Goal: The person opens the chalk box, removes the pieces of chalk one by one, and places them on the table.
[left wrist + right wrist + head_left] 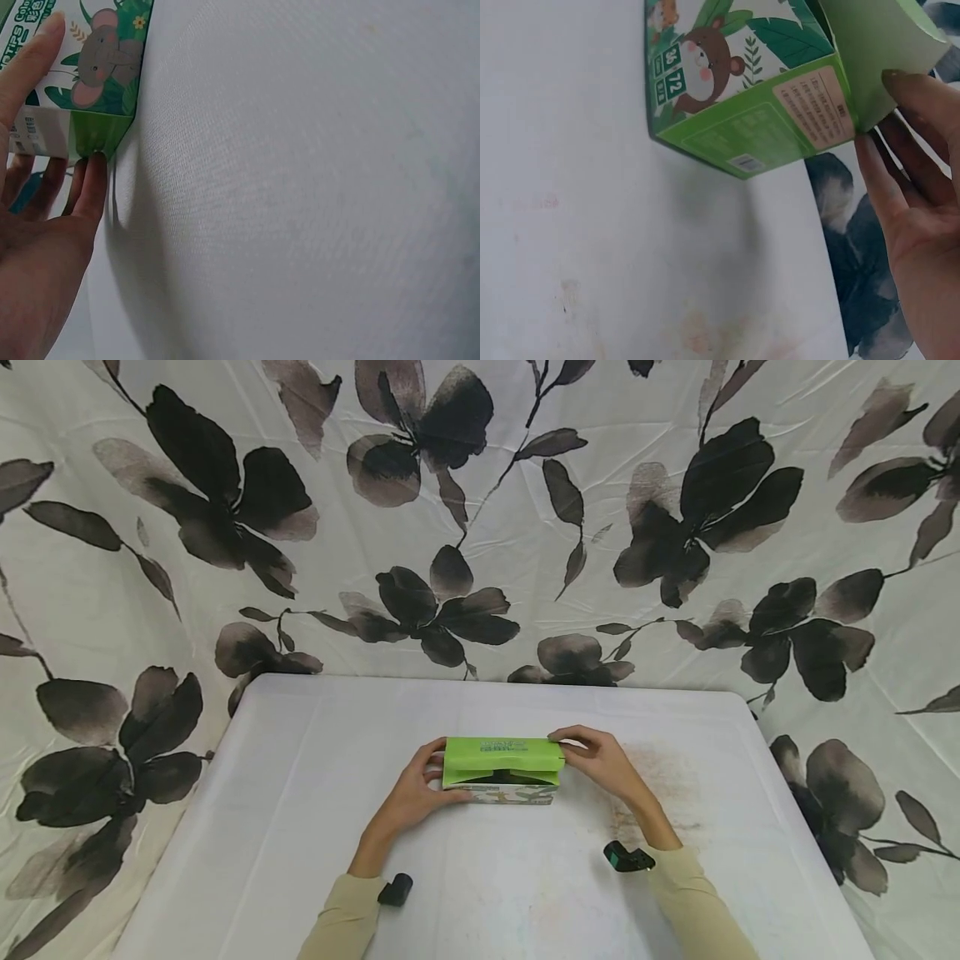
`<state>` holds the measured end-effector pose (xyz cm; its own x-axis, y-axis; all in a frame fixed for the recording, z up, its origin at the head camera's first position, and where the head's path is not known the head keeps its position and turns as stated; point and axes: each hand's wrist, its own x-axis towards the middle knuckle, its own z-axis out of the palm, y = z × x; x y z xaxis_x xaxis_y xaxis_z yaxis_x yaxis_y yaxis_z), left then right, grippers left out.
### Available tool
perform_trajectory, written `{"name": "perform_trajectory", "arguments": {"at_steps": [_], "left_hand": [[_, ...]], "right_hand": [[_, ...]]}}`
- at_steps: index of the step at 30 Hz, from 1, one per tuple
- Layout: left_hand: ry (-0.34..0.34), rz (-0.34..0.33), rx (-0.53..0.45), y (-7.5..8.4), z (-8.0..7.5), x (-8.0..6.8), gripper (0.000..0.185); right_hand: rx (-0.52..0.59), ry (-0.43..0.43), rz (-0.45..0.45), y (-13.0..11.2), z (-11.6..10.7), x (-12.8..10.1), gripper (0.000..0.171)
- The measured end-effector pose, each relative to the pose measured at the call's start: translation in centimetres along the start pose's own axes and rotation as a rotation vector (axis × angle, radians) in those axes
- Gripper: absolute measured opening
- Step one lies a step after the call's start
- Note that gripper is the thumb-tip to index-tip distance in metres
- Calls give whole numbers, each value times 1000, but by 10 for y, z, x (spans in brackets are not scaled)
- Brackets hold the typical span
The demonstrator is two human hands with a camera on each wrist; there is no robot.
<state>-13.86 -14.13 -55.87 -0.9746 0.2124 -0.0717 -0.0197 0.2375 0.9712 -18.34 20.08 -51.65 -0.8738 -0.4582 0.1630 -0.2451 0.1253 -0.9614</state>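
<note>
A green and white cardboard box [517, 794] printed with cartoon animals stands on the table, its green lid [504, 756] lifted a little, with a dark gap along the front. My left hand [408, 797] holds the box's left end, thumb across the printed face and fingers against the side panel. In the left wrist view a grey elephant shows on the box [105, 60] beside the thumb. At the right end, my right hand [600, 764] pinches the lid's edge between thumb and fingers. The right wrist view shows a bear print on the box [705, 64] and the raised lid [877, 52].
The white table [315, 760] has brownish stains [660, 785] right of the box. Behind it hangs a white cloth [540, 552] with dark flowers. Each wrist carries a small black camera, the left one [396, 890] and the right one [628, 857].
</note>
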Motion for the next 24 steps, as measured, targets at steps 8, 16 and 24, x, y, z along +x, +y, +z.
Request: {"name": "perform_trajectory", "arguments": {"at_steps": [8,16,24], "left_hand": [[11,11,-13,0,1,-1,99],[6,-2,20,0,0,0,103],[4,-9,18,-3,0,1,104]], "right_hand": [[-85,153,72,2,7,5,21],[-37,239,178,0,15,15,29],[5,308,232,-15,22,21,27]]}}
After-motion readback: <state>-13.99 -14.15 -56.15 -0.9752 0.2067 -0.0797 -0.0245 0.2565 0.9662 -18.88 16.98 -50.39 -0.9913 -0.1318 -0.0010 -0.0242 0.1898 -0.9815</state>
